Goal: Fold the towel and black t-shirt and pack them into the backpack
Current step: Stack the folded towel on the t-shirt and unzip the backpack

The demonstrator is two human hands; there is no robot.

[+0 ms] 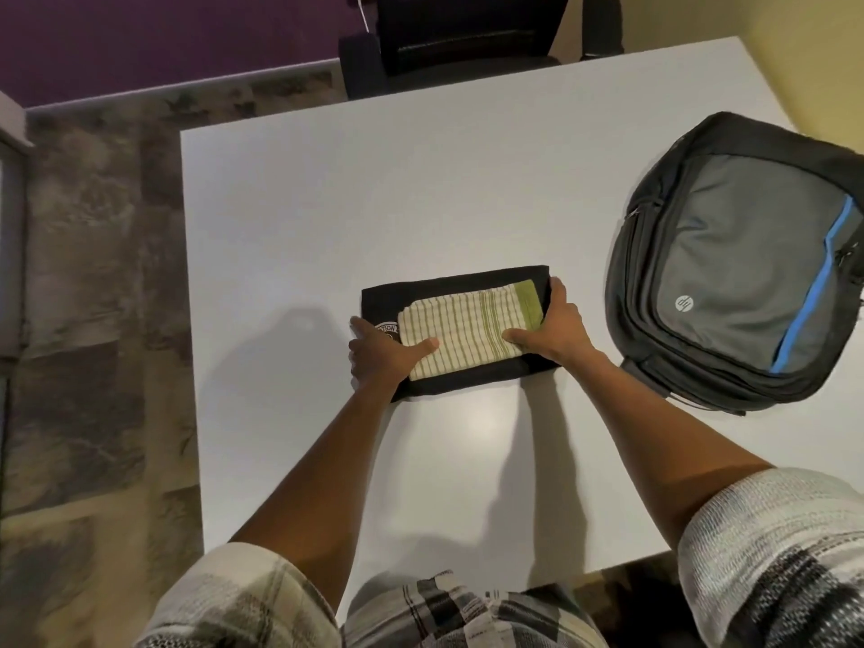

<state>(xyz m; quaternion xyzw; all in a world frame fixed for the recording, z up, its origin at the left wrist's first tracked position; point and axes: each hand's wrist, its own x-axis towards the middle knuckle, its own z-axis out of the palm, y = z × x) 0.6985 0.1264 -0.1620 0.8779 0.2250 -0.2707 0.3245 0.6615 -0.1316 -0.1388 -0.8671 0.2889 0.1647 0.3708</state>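
Left hand (381, 355) and right hand (554, 327) grasp the stacked towel (467, 327) and black t-shirt (467, 383) at its short ends; backpack (743, 268) lies rightward, nearer the right hand

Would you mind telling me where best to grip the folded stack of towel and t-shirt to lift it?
Probably at its two short ends, from left and right. The towel lies loose on the folded black t-shirt, so fingers under the shirt with thumbs on the towel would keep both together.

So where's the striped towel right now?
In the head view the folded towel lies on top of the folded black t-shirt, mid-table, between the left hand and right hand. The backpack lies to its right.
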